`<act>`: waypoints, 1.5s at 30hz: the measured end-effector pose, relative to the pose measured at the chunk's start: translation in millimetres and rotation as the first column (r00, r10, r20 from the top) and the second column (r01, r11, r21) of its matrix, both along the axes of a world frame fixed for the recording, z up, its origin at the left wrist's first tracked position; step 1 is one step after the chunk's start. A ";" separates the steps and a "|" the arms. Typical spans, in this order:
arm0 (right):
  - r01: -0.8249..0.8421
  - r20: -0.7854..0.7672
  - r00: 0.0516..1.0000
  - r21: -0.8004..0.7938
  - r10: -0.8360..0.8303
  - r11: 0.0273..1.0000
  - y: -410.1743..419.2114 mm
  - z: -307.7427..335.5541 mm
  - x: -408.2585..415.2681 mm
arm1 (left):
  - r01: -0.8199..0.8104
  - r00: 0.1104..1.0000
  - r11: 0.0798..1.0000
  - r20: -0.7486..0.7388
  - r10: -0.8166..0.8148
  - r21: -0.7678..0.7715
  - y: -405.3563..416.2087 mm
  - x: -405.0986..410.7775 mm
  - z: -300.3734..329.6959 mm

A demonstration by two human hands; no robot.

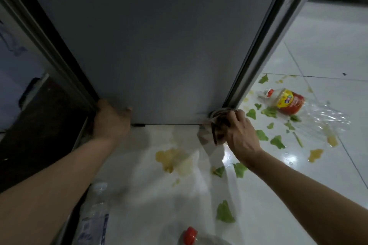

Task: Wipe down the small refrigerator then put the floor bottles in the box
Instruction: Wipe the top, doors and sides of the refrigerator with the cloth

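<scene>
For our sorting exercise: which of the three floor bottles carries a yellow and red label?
The bottle with the yellow and red label lies right of the refrigerator. The clear bottle has a pale label; the red-capped bottle shows none.

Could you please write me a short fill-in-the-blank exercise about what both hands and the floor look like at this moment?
1. The right hand holds a ____ against the refrigerator at its lower corner.
2. The left hand grips the refrigerator's lower ____ corner.
3. The bottle with the yellow and red label lies on the ____.
4. Scattered leaf pieces are ____ in colour.

Missing words: cloth; left; floor; green
</scene>
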State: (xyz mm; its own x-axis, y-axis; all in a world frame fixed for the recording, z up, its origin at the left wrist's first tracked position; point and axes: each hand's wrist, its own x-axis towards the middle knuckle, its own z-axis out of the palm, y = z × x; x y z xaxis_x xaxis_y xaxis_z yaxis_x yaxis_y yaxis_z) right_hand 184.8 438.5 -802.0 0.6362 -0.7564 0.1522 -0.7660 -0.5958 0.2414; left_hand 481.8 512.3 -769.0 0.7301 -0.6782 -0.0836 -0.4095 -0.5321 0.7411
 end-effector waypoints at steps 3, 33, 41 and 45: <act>0.159 0.455 0.863 0.170 -0.221 0.972 14.9 16.9 -13.8 | 0.105 0.994 0.994 0.020 -0.106 0.031 4.4 -25.1 13.2; 0.175 0.864 0.271 0.389 -0.424 0.905 -39.4 -2.4 16.9 | 0.680 0.401 0.732 0.858 -0.321 -0.044 -51.6 -104.3 65.1; 0.205 0.743 0.306 0.559 -0.595 0.804 -36.1 -47.4 21.4 | 0.703 0.392 0.704 0.883 -0.260 -0.105 -59.1 -100.2 59.2; 0.209 0.677 0.303 0.640 -0.671 0.740 -40.9 -55.9 19.0 | 0.706 0.384 0.700 0.888 -0.253 -0.105 -60.1 -99.2 58.0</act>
